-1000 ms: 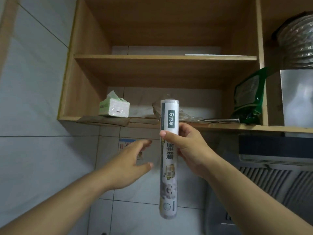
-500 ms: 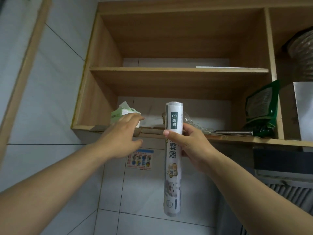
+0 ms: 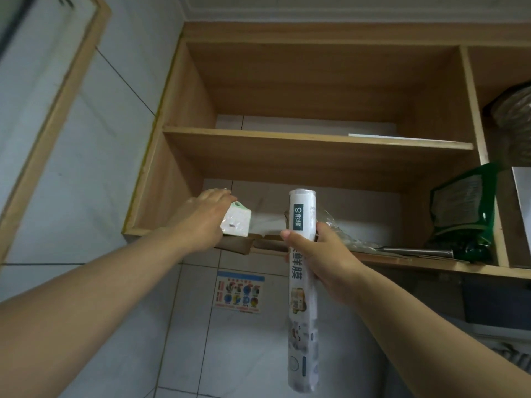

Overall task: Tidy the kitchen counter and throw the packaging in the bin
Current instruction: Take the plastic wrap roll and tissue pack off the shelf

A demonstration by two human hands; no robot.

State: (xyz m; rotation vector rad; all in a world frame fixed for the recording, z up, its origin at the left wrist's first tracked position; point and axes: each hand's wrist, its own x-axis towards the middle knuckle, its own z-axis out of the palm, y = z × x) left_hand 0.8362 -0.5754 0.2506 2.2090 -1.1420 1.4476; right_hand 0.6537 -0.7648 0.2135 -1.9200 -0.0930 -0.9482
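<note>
My right hand [image 3: 324, 262] grips a long white roll of cling film [image 3: 303, 317], held upright in front of the lower shelf [image 3: 431, 261] of a wooden wall cabinet. Its top end reaches just above the shelf edge. My left hand [image 3: 205, 219] is on a white and green tissue pack [image 3: 237, 222] at the shelf's left end, fingers over its top and left side. The pack looks tilted, its right corner showing past my fingers.
A crumpled clear plastic bag [image 3: 344, 235], a metal rod-like utensil [image 3: 416, 251] and a green pouch [image 3: 462, 208] sit on the lower shelf to the right. The upper shelf [image 3: 316, 136] holds a flat white sheet. A foil duct [image 3: 514, 116] and range hood are at far right.
My left hand rose from below the shelf to the tissue pack and now covers it. My right hand with the cling film roll stayed about where it was. The view tilted upward.
</note>
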